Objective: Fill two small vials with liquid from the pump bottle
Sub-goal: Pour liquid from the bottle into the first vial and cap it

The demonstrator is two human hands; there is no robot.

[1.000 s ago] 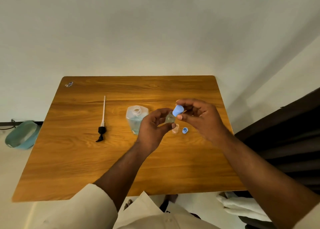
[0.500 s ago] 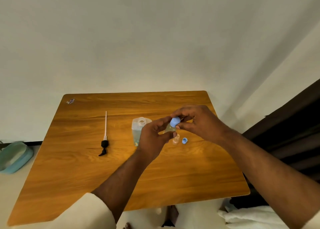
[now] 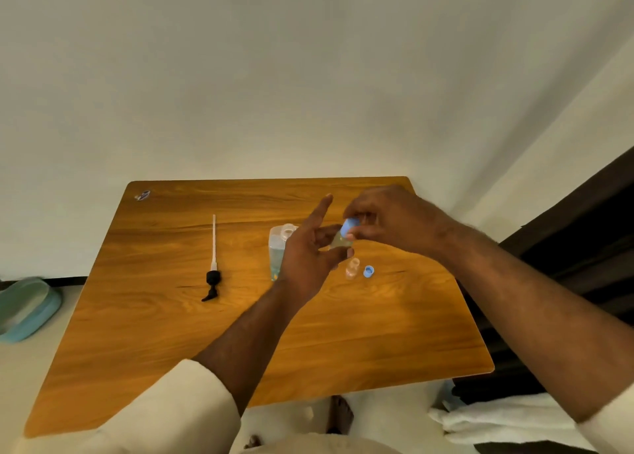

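My left hand (image 3: 307,258) pinches a small vial (image 3: 339,242) with yellowish liquid between thumb and middle fingers, its index finger raised. My right hand (image 3: 387,220) grips the blue cap (image 3: 350,226) sitting on that vial's top. Both hover above the wooden table (image 3: 171,333). Behind my left hand stands the clear pump bottle (image 3: 279,247), open at the neck, with bluish liquid. A second clear vial (image 3: 352,268) stands uncapped on the table with its blue cap (image 3: 368,271) beside it on the right.
The removed pump head with its long white tube (image 3: 213,265) lies on the table at the left. A small sticker (image 3: 142,195) marks the far left corner. A teal basin (image 3: 25,307) sits on the floor left, white cloth (image 3: 497,419) lower right.
The blue cap has come down from beside the vial onto its top. My left index finger has lifted off and points up. The camera view has tilted upward.
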